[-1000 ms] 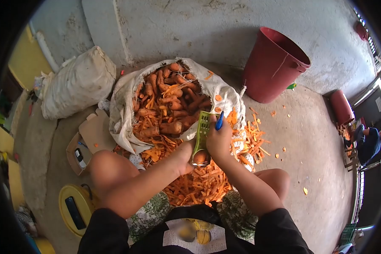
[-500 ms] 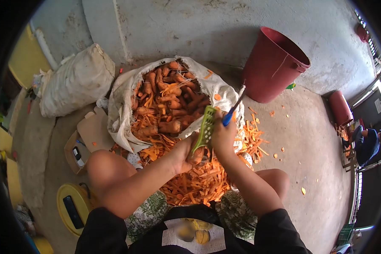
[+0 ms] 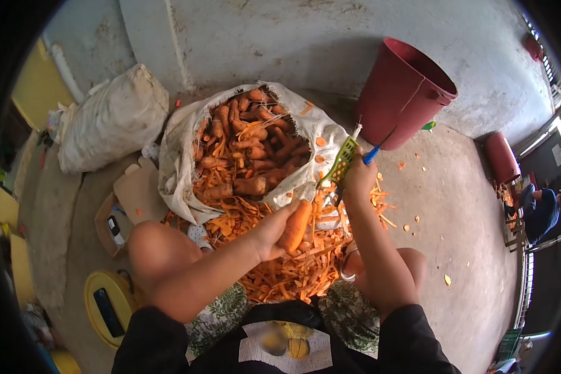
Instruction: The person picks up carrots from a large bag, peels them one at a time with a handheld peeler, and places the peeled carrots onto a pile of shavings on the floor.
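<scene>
My left hand (image 3: 270, 235) is wrapped round a carrot (image 3: 297, 225) whose visible side is bright orange and smooth. Up and to the right, apart from the carrot, my right hand (image 3: 359, 182) grips a green peeler (image 3: 341, 162) with a perforated body. A knife with a blue handle (image 3: 370, 155) is also in that hand, its thin blade pointing away to the upper right. Beneath both hands lies a heap of orange peelings (image 3: 287, 274). Just beyond them, an open white sack (image 3: 179, 159) holds many unpeeled carrots (image 3: 249, 134) with some peelings on top.
A tall red bin (image 3: 399, 100) stands by the wall. Left are a full white sack (image 3: 115, 118), an open cardboard box (image 3: 109, 234) and a yellow lid (image 3: 96, 311) bearing a phone (image 3: 108, 311). A seated person (image 3: 539, 215) is at far right.
The peeler and knife have moved away from the carrot, up and to the right, with my right hand. The carrot, partly covered by the peeler before, now shows its orange side.
</scene>
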`<state>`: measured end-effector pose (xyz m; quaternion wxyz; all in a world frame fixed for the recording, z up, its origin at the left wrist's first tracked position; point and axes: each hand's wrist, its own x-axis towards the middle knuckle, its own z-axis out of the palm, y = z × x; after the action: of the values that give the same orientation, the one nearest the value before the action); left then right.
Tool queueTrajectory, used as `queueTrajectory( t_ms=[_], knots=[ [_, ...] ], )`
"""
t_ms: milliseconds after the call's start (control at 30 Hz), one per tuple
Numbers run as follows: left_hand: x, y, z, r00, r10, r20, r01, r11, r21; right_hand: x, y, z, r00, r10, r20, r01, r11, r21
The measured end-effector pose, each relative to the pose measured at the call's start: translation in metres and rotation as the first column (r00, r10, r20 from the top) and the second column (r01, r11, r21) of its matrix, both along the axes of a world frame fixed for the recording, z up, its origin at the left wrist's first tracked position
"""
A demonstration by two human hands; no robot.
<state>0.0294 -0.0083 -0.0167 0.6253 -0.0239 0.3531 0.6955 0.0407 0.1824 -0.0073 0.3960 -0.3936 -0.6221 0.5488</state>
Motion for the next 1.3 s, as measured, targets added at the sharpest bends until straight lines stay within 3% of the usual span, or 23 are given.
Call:
queueTrajectory(
  t_ms=[67,133,200,333,433,500,533,600,633,733,800,867,900,1033,1100,1133,1200,1267,1300],
  knots=[
    [-0.001,0.002,0.001,0.997,0.077,-0.001,-0.077,0.995,-0.067,0.007,-0.034,0.021,0.987,0.139,-0.084,-0.143,0.988,-0.051],
    [-0.004,0.004,-0.004,0.996,0.087,0.012,-0.085,0.991,-0.108,0.016,-0.055,0.023,0.951,0.305,-0.044,-0.307,0.951,-0.047],
    [-0.005,0.007,-0.015,0.991,0.135,-0.002,-0.135,0.988,-0.072,0.02,-0.071,0.018,0.941,0.335,0.042,-0.337,0.936,0.101],
    [-0.002,0.004,-0.008,0.983,0.179,0.042,-0.176,0.982,-0.061,0.019,-0.079,-0.004,0.924,0.327,0.197,-0.368,0.902,0.226],
    [0.001,0.003,-0.014,0.991,0.081,-0.106,-0.081,0.997,0.009,0.01,-0.066,-0.011,0.952,0.263,0.156,-0.3,0.902,0.311],
    [0.013,0.002,0.003,0.997,-0.007,-0.079,-0.005,0.988,-0.154,0.004,-0.033,-0.006,0.976,0.135,0.171,-0.159,0.978,0.137],
    [0.015,0.002,0.009,0.997,-0.012,-0.079,-0.001,0.988,-0.154,0.001,-0.017,-0.004,0.979,0.037,0.202,-0.075,0.981,0.179],
    [0.016,0.002,0.016,0.999,-0.035,0.007,0.035,0.998,-0.055,0.001,-0.004,0.003,0.999,0.037,0.04,-0.039,0.999,0.034],
    [0.009,0.003,0.009,1.0,-0.007,0.009,0.008,0.997,-0.075,0.002,-0.008,0.006,0.998,0.038,0.04,-0.04,0.999,0.035],
    [0.003,0.005,0.014,0.991,0.132,-0.019,-0.133,0.986,-0.099,0.011,-0.037,0.011,0.976,0.217,0.027,-0.216,0.975,-0.056],
    [-0.003,0.005,-0.003,0.993,0.121,-0.011,-0.121,0.992,-0.045,0.016,-0.058,0.005,0.941,0.337,0.018,-0.337,0.941,-0.014],
    [-0.004,0.004,-0.011,0.987,0.162,-0.011,-0.163,0.986,-0.022,0.021,-0.082,0.007,0.94,0.338,0.048,-0.341,0.922,0.186],
    [-0.005,0.004,-0.006,0.988,0.138,-0.074,-0.144,0.986,-0.081,0.022,-0.082,0.004,0.922,0.349,0.169,-0.377,0.908,0.183],
    [-0.002,0.005,-0.016,0.98,0.152,-0.131,-0.161,0.985,-0.061,0.016,-0.074,0.003,0.917,0.285,0.277,-0.367,0.877,0.31],
    [0.001,0.006,-0.016,0.99,-0.026,-0.141,0.012,0.995,-0.095,0.003,-0.05,-0.006,0.975,0.152,0.162,-0.192,0.943,0.272],
    [0.01,0.004,-0.001,0.991,-0.061,-0.117,0.047,0.992,-0.114,-0.001,-0.024,-0.01,0.964,0.135,0.229,-0.175,0.971,0.162],
    [0.02,0.003,0.01,0.993,-0.086,-0.081,0.081,0.995,-0.059,-0.004,0.006,-0.012,0.977,-0.043,0.208,-0.022,0.953,0.304],
    [0.011,0.003,0.009,0.996,-0.04,-0.082,0.034,0.997,-0.069,-0.002,0.013,-0.007,0.999,0.007,0.047,-0.012,0.995,0.101],
    [0.005,0.004,0.008,0.996,0.008,-0.084,-0.015,0.997,-0.075,0.001,0.005,0.003,0.999,0.01,0.047,-0.015,0.995,0.102]
  ],
)
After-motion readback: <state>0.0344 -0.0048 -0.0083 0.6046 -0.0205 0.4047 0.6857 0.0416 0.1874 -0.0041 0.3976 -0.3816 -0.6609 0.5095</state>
